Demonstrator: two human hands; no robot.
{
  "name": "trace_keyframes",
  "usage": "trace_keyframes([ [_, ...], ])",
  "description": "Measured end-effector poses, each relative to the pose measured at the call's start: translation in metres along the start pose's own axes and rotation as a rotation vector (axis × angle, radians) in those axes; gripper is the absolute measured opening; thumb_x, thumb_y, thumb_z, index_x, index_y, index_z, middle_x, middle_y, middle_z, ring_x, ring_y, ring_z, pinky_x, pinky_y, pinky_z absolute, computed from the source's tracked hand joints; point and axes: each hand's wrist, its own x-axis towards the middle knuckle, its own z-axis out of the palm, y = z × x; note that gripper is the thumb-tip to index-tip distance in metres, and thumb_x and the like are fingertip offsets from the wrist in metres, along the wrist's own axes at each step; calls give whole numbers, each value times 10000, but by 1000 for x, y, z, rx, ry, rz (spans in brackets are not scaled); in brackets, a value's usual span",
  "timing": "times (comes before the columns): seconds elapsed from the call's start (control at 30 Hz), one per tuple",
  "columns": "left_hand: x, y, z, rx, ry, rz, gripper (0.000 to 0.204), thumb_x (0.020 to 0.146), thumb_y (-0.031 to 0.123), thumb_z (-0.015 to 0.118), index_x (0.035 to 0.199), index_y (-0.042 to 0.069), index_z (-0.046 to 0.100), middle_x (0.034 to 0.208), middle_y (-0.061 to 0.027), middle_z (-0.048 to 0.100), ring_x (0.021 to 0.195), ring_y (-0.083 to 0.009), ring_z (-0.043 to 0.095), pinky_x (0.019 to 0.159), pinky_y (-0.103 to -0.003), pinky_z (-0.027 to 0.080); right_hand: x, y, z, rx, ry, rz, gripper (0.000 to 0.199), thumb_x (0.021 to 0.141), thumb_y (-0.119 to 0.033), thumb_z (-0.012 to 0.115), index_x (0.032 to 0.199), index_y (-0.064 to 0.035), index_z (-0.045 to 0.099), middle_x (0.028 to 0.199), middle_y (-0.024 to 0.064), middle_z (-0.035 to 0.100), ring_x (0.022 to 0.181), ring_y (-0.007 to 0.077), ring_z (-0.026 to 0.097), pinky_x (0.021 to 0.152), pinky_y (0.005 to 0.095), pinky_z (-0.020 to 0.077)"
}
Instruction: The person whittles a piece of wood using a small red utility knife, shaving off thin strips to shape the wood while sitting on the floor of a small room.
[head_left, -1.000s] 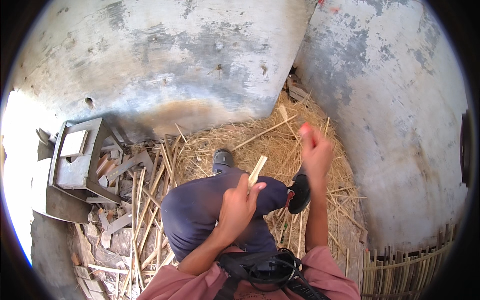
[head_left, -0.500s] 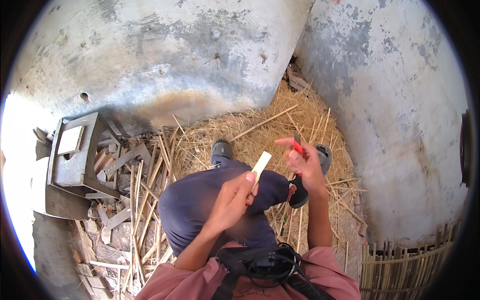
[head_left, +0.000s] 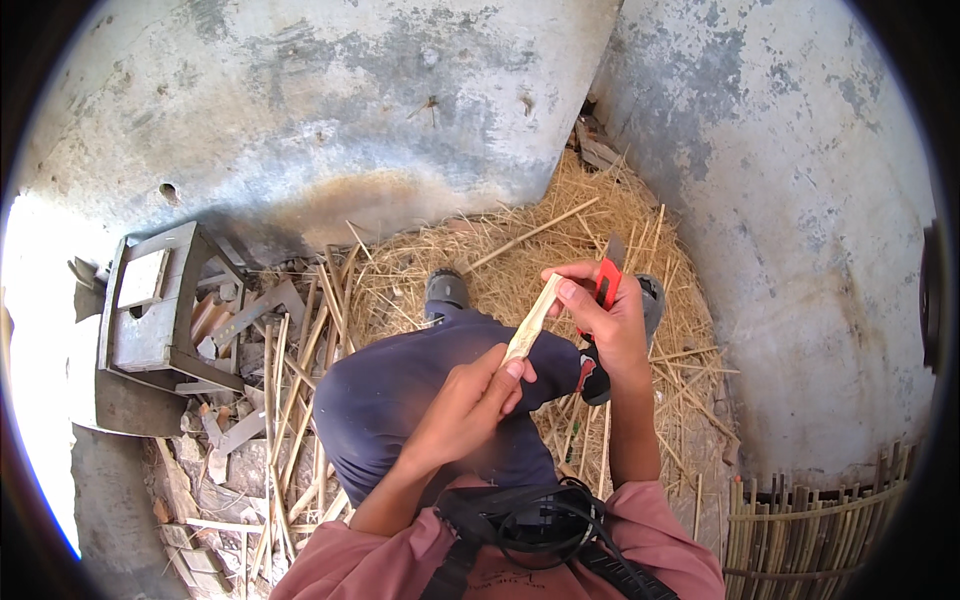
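A short pale strip of wood or bamboo (head_left: 528,326), narrowed toward its upper end, slants between my hands above my bent legs. My left hand (head_left: 475,400) is closed on its lower end, thumb on top. At the upper end, my right hand (head_left: 612,322) pinches the tip between thumb and index finger. That same hand also holds a red knife (head_left: 607,284), its grey blade pointing up, away from the strip. The rest of the knife's handle is hidden behind my fingers.
Straw and thin shavings (head_left: 520,230) cover the floor around my shoes. Long split sticks (head_left: 290,400) lie in a heap to the left, beside a grey wooden frame (head_left: 155,300) and rubble. A bound stick panel (head_left: 810,530) stands at the lower right. Worn plaster walls (head_left: 400,110) enclose the corner.
My right hand has closed in on the strip and now grips its upper end, with the knife still held. The strip has turned, showing a carved, narrower face.
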Motion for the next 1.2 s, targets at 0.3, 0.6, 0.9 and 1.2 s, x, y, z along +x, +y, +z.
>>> trace_keyframes([
  [0.3, 2, 2, 8, 104, 187, 102, 258, 1149, 229, 458, 1164, 21, 611, 704, 5, 514, 646, -61, 461, 588, -249, 379, -37, 11, -13, -392, -151, -131, 353, 1027, -308, 649, 1175, 13, 660, 886, 124, 701, 773, 188, 672, 711, 294, 496],
  [0.6, 4, 3, 8, 59, 138, 92, 170, 1127, 174, 504, 1082, 12, 528, 707, -10, 533, 622, -87, 492, 566, -293, 407, -39, -8, 3, -732, -74, -337, 301, 926, -290, 807, 1054, -21, 763, 862, 99, 750, 630, 217, 708, 574, 313, 539],
  [0.9, 5, 2, 15, 325, 257, 249, 288, 1066, 218, 648, 1132, -25, 508, 770, -194, 639, 652, -361, 659, 613, -401, 483, -41, -13, 7, -815, -64, -360, 283, 897, -267, 823, 1056, -37, 779, 855, 99, 756, 638, 227, 716, 567, 318, 538],
  [1.2, 7, 9, 22, 318, 331, 234, 317, 1035, 230, 702, 1086, -36, 538, 720, -184, 629, 619, -381, 645, 556, -408, 473, -42, -16, 8, -814, -30, -355, 248, 877, -210, 814, 1066, -52, 788, 844, 100, 754, 627, 234, 708, 560, 325, 532],
])
